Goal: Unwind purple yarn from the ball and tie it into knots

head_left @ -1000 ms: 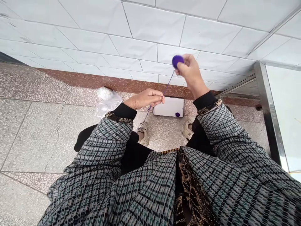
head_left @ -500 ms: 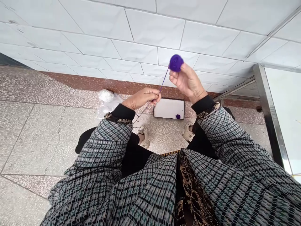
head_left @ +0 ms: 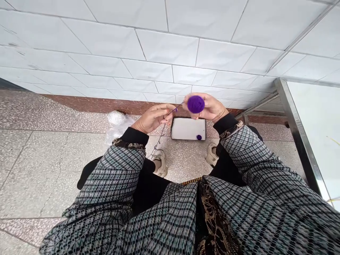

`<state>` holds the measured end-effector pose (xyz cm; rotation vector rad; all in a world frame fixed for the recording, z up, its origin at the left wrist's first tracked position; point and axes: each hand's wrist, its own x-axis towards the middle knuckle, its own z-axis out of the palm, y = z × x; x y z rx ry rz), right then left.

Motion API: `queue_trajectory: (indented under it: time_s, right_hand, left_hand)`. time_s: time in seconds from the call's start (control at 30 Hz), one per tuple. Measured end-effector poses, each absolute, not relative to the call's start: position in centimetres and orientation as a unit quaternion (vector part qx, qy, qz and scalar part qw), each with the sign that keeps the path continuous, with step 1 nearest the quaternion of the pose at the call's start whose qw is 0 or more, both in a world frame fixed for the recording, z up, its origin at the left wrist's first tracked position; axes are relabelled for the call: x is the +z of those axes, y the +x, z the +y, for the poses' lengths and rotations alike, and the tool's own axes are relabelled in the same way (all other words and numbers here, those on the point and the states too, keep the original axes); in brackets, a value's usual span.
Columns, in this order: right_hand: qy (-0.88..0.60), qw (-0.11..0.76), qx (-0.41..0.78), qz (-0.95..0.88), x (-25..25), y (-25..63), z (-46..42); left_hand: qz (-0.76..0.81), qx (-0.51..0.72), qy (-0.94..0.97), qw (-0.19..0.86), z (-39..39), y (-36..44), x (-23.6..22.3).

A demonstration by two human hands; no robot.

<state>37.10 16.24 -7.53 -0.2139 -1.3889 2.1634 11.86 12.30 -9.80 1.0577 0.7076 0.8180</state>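
Observation:
A purple ball of yarn is in my right hand, whose fingers curl behind and around it. My left hand pinches the purple yarn strand that runs across to the ball, with a small loop of it at the fingertips. Below my left hand the loose, slightly tangled tail hangs down toward the shoe on the left. Both hands are held in the air close together, above and to either side of a shallow white tray with a dark rim.
In the tray's lower right corner lies a small purple yarn ball. A white yarn ball and a clear plastic bag rest on the floor at left. A metal-framed table stands at right; a tiled wall rises ahead.
My right hand has come down and turned, bringing the yarn ball nearer my left hand. The strand between them is shorter. The view has tilted up slightly.

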Motion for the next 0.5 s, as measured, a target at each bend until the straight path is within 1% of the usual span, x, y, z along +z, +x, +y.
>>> queue_trajectory:
  time_s: [0.07, 0.13, 0.27, 0.37, 0.5]
  right_hand:
    - [-0.099, 0.352, 0.798, -0.479, -7.6, 37.4, 17.0]
    - [-0.13, 0.421, 0.777, -0.449, -7.2, 38.0, 17.8]
    - [-0.222, 0.525, 0.717, -0.401, -5.7, 39.2, 18.6]
    - [-0.296, 0.565, 0.673, -0.374, -4.6, 39.6, 18.5]
    - [-0.362, 0.574, 0.634, -0.372, -3.8, 39.9, 18.2]
  left_hand:
    - [0.355, 0.383, 0.478, 0.706, 12.3, 11.0, -9.4]
    - [0.408, 0.361, 0.491, 0.68, 12.2, 9.2, -8.6]
    - [0.562, 0.306, 0.486, 0.595, 10.8, 2.6, -6.8]
    - [0.665, 0.3, 0.437, 0.527, 7.7, -3.5, -6.2]
    - [0.774, 0.272, 0.341, 0.459, 1.1, -9.7, -5.0]
